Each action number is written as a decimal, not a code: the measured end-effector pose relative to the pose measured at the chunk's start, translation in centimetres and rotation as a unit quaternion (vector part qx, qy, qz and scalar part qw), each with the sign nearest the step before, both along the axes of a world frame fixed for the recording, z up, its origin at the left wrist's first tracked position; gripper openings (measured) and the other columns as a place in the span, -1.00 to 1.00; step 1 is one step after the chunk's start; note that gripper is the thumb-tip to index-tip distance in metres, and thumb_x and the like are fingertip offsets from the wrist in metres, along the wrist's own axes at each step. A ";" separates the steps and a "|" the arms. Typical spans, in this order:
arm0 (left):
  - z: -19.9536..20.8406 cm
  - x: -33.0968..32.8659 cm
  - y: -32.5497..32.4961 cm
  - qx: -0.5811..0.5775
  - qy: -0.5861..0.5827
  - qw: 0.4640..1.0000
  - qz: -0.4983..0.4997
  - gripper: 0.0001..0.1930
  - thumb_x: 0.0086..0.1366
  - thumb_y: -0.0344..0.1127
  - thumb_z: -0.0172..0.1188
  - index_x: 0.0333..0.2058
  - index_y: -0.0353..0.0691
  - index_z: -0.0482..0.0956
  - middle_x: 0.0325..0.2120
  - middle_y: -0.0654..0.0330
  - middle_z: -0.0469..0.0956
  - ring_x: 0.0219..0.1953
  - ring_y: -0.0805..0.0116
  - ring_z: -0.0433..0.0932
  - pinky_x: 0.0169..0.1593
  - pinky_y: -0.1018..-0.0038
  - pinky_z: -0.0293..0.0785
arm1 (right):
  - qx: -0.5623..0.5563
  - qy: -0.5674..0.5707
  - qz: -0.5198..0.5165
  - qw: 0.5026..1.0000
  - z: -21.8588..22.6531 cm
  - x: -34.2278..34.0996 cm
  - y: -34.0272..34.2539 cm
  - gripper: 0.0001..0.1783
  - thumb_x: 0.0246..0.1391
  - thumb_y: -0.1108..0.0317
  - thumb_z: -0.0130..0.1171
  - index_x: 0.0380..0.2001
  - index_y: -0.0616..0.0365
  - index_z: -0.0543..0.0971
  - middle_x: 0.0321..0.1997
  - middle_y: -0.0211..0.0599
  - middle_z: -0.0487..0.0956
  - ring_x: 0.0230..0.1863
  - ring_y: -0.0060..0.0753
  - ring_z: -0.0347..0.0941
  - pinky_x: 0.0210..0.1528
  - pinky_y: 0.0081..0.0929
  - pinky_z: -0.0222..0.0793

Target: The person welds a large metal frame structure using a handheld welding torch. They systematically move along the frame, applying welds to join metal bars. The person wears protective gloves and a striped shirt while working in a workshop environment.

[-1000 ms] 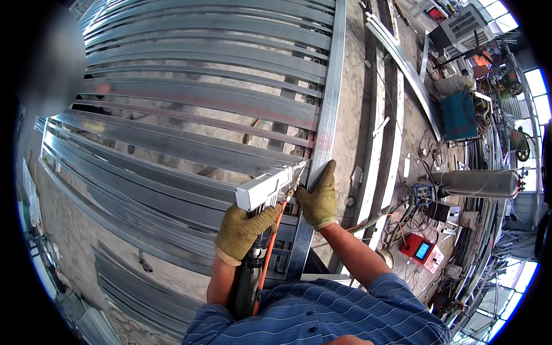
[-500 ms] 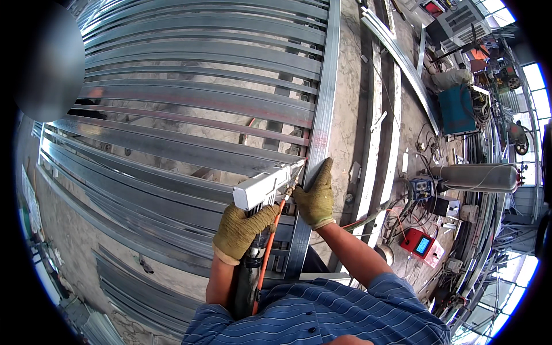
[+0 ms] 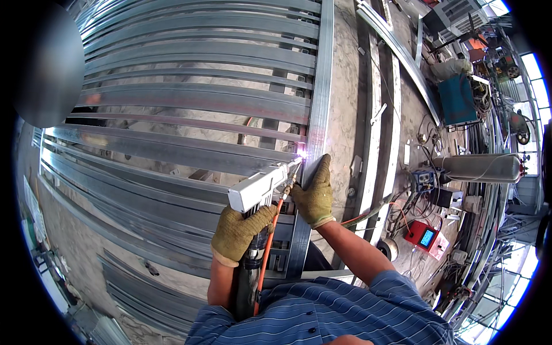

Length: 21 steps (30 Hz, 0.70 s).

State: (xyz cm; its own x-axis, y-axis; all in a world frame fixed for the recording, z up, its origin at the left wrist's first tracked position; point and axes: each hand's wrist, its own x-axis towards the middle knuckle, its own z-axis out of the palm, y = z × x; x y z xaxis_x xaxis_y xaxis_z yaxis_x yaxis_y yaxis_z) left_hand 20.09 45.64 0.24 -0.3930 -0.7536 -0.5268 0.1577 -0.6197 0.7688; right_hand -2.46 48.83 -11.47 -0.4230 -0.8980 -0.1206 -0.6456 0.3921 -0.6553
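Head camera shows me long grey bars (image 3: 198,96) at the upper left of the frame. Near the middle, the gloved left hand (image 3: 240,229) is wrapped around a torch (image 3: 259,188) with a bright light (image 3: 302,153) at its tip. Just right of it, the gloved right hand (image 3: 314,198) has its finger and thumb spread against a metal rail (image 3: 322,92). A red box (image 3: 424,236) sits lower right.
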 end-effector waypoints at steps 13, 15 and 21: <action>0.4 -0.1 0.2 0.009 -0.017 1.000 -0.004 -0.60 0.48 -0.41 0.46 0.21 -0.41 0.68 -0.26 0.16 0.76 -0.34 0.47 0.71 -0.28 0.47 0.64 | 0.020 -0.005 -0.012 1.000 -0.4 0.0 -0.1 0.45 0.09 0.17 0.59 0.73 0.39 -0.22 0.65 0.56 0.23 0.57 0.51 0.36 0.56 0.02 0.39; 0.3 -0.1 0.4 0.002 -0.025 1.000 -0.007 -0.60 0.48 -0.40 0.46 0.22 -0.40 0.68 -0.25 0.16 0.77 -0.34 0.47 0.71 -0.27 0.47 0.65 | 0.023 -0.006 -0.011 1.000 -0.4 0.0 -0.2 0.44 0.10 0.18 0.57 0.73 0.40 -0.22 0.66 0.56 0.21 0.58 0.51 0.34 0.57 0.02 0.37; 0.6 -0.3 0.4 -0.019 -0.051 0.998 -0.018 -0.63 0.46 -0.47 0.43 0.18 -0.46 0.67 -0.24 0.07 0.77 -0.38 0.37 0.73 -0.35 0.44 0.66 | 0.008 0.020 -0.003 1.000 -0.7 0.1 0.0 0.39 0.13 0.21 0.52 0.71 0.44 -0.20 0.68 0.56 0.17 0.61 0.50 0.31 0.59 0.02 0.34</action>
State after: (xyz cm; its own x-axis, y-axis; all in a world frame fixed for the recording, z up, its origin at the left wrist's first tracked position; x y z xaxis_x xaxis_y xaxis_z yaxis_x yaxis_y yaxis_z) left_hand 19.75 45.99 0.87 -0.3666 -0.7601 -0.5366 0.0547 -0.5933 0.8031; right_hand -2.40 48.80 -12.14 -0.4326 -0.8939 -0.1174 -0.6685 0.4055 -0.6234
